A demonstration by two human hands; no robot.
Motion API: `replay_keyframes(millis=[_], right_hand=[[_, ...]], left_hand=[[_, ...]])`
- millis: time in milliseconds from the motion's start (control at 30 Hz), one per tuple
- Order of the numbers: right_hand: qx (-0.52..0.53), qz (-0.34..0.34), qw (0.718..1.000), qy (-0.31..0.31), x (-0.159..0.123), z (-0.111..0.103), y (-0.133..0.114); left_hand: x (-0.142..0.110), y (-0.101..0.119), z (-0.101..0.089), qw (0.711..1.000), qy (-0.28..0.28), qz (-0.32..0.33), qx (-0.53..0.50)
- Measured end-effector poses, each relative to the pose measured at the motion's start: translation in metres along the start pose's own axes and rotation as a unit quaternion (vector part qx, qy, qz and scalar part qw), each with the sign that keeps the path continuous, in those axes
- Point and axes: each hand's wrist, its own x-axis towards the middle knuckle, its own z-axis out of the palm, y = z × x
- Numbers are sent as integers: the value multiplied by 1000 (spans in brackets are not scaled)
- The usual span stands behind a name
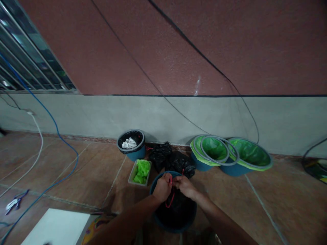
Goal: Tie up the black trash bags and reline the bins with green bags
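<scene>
Both my hands meet over a blue bin point(156, 217) on the floor in front of me. A black trash bag point(181, 204) lies inside it. My left hand point(162, 188) is closed on a red drawstring point(168, 205), part of which hangs down in a loop. My right hand point(186, 185) is closed beside it, fingers pinched on the same red string; a short red end sticks up above that hand. The fingertips are small and dim, so the exact hold is hard to see.
Two black filled bags point(180, 163) lie behind the bin. A lined bin with white waste point(129, 143) and a tray of green bags point(141, 172) stand left of them. Green-lined bins point(249, 154) with loose grey rings point(219, 163) stand right. A blue cable point(57, 127) crosses the left floor.
</scene>
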Motion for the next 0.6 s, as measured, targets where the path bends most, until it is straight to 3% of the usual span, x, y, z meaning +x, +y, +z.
replay_keyframes(millis=[200, 367, 500, 600], right_hand=[[-103, 23, 994, 28, -4, -6, -8], [-253, 37, 964, 65, -7, -12, -11], [-297, 58, 951, 62, -9, -14, -11], [-319, 80, 943, 58, -10, -14, -11]], left_hand=[[3, 4, -5, 998, -36, -48, -8], [3, 2, -10, 996, -68, -53, -9], [3, -3, -12, 996, -87, -33, -6], [4, -6, -13, 993, -102, -55, 8]])
